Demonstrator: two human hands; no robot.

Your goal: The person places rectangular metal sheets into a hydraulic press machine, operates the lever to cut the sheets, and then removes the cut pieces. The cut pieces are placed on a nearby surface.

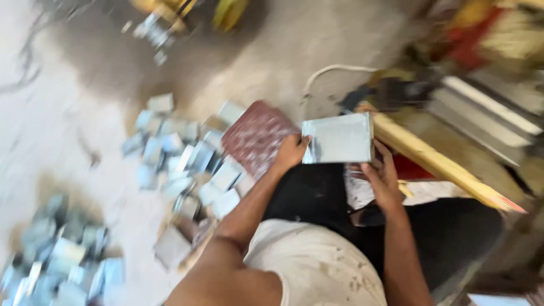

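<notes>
Both my hands hold one flat, shiny grey metal piece (338, 139), roughly rectangular, above my lap. My left hand (290, 152) grips its left edge. On its right and lower edge are the fingers of my right hand (382, 178). Just behind my left hand lies a dark red speckled slab (253, 135). My knee in pale, stained cloth (317, 266) fills the lower middle. The picture is blurred by motion.
Several small metal boxes lie in a heap (181, 158) on the dusty floor to my left, another heap (62, 260) at the lower left. A yellow wooden strip (436, 161) and stacked flat sheets (487, 110) are at my right. A white cable (328, 72) curves behind.
</notes>
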